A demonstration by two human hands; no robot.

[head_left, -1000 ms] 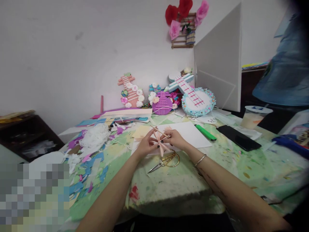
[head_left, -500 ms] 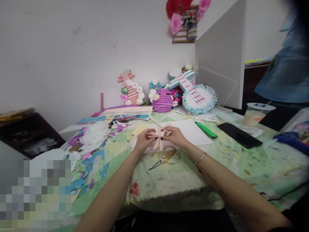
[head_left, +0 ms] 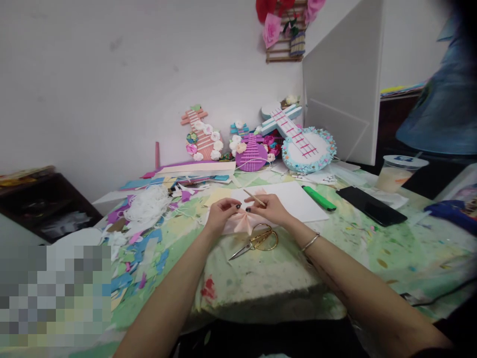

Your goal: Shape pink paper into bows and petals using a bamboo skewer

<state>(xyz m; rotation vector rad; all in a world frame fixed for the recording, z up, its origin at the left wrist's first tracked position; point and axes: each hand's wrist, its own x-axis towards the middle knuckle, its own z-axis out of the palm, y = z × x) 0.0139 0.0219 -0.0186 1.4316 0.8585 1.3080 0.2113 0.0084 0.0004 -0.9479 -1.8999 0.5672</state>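
Note:
In the head view a pale pink folded paper flower (head_left: 244, 223) is held between my two hands, its petals fanned downward. My left hand (head_left: 220, 215) pinches its upper left side between thumb and fingers. My right hand (head_left: 275, 210) is closed at the right of the petals and also grips a thin wooden stick (head_left: 253, 197), which slants up to the left. White paper sheets (head_left: 298, 201) lie under and behind the hands. Just below the flower, gold-handled scissors (head_left: 255, 243) rest on the table, blades toward the lower left.
A green marker (head_left: 318, 198), a black phone (head_left: 372, 206) and a lidded cup (head_left: 397, 171) are on the right. White string (head_left: 147, 206) and coloured paper scraps (head_left: 149, 253) cover the left. Decorated paper instruments (head_left: 251, 151) lean along the wall behind.
The flower has tipped, so its petals now spread downward instead of standing out all around. The stick has swung lower, and the fingertips have shifted slightly up along the flower.

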